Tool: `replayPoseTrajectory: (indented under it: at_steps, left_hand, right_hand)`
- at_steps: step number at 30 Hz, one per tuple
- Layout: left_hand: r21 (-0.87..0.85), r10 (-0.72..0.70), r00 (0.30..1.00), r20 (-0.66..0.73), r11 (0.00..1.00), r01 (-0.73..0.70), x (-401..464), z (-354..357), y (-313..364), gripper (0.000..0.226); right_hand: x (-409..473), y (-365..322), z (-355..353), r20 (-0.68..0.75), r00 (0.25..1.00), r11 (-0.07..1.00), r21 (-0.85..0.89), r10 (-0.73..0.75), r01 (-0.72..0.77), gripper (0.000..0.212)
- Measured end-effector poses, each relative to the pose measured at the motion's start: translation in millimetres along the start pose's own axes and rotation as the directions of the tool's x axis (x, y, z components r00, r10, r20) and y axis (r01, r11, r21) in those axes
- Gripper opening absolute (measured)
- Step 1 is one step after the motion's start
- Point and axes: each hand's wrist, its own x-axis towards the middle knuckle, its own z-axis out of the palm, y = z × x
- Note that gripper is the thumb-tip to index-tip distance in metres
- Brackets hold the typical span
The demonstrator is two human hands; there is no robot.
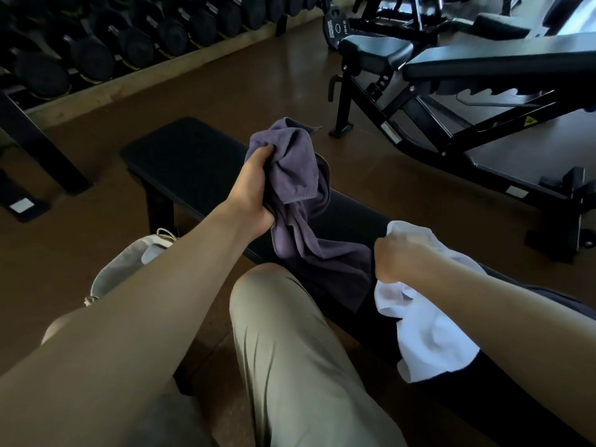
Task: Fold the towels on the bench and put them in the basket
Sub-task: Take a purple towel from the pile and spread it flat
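gym, black bench point(193, 162) | L hand point(254, 188) grips purple towel point(300, 227), lifted | R hand point(400, 259) grips white towel point(432, 330)

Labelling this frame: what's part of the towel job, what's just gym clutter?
Job: purple towel gripped by left hand; white towel gripped by right hand; flat bench; basket.
Clutter: dumbbell rack; adjustable bench; weight plate.
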Motion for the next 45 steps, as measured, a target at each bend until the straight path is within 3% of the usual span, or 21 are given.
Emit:
replayPoseTrajectory:
  at_steps: [2,3,4,6,8,11,15,18,21,24,27,29,32,35,38,42,45]
  left_hand:
    - [0.000,-0.006,1.000,0.006,1.000,0.006,1,-2,0,0.044]
    - [-0.011,-0.013,1.000,0.012,1.000,0.013,3,-4,0,0.045]
    - [-0.030,-0.018,1.000,0.022,0.999,0.019,4,-6,1,0.047]
    - [-0.077,-0.033,0.999,0.039,0.996,0.036,5,-9,4,0.052]
    - [-0.109,-0.047,0.998,0.038,0.993,0.051,7,-13,8,0.054]
    - [-0.112,-0.048,0.999,-0.008,0.993,0.046,9,-19,15,0.055]
    - [-0.076,-0.060,0.992,-0.107,0.996,0.052,9,-25,22,0.054]
    - [-0.084,-0.087,0.982,-0.166,0.994,0.073,10,-31,24,0.054]
    - [-0.008,-0.099,0.983,-0.157,0.995,0.099,13,-40,21,0.051]
    - [0.102,-0.126,0.989,-0.080,0.986,0.134,14,-46,16,0.045]
    - [0.152,-0.151,0.987,-0.045,0.976,0.156,18,-53,17,0.034]
    - [0.178,-0.154,0.987,-0.051,0.971,0.161,22,-58,18,0.038]
    - [0.168,-0.148,0.984,-0.100,0.972,0.163,30,-70,21,0.041]
    - [0.163,-0.149,0.975,-0.167,0.971,0.177,43,-82,21,0.043]
    - [0.306,-0.104,0.964,-0.246,0.935,0.179,56,-93,17,0.045]
    - [0.621,-0.014,0.958,-0.288,0.758,0.198,63,-104,11,0.094]
    - [0.897,0.175,0.964,-0.199,0.429,0.108,67,-110,6,0.088]
  right_hand:
    - [1,-17,-22,-0.155,0.984,0.996,-0.001,-0.091,0.092,0.038]
    - [4,-27,-34,-0.246,0.956,0.977,0.097,-0.161,0.190,0.043]
    - [5,-36,-47,-0.322,0.923,0.919,0.255,-0.213,0.301,0.045]
    - [10,-48,-67,-0.412,0.887,0.665,0.605,-0.209,0.438,0.044]
    - [17,-55,-77,-0.341,0.924,0.430,0.818,-0.171,0.382,0.055]
    - [25,-66,-83,-0.301,0.934,0.243,0.908,-0.193,0.343,0.073]
    - [37,-73,-84,-0.297,0.944,0.027,0.952,-0.146,0.304,0.042]
    - [42,-78,-84,-0.208,0.940,-0.145,0.974,-0.272,0.173,0.024]
    - [45,-87,-85,-0.180,0.920,-0.222,0.969,-0.348,0.105,0.025]
    - [58,-94,-88,-0.173,0.957,-0.195,0.972,-0.231,0.129,0.031]
    - [72,-97,-92,-0.161,0.984,-0.090,0.984,-0.082,0.153,0.017]
    - [81,-95,-102,-0.174,0.984,-0.071,0.983,-0.033,0.172,0.010]
    - [98,-88,-130,-0.179,0.973,-0.144,0.969,0.143,0.199,0.007]
    - [124,-82,-155,-0.192,0.930,-0.266,0.923,0.313,0.280,0.019]
    - [144,-86,-162,-0.308,0.887,-0.099,0.927,0.344,0.361,0.024]
    - [156,-107,-158,-0.496,0.841,0.169,0.867,0.218,0.468,0.026]
    - [157,-126,-163,-0.560,0.816,0.214,0.823,0.144,0.527,0.024]
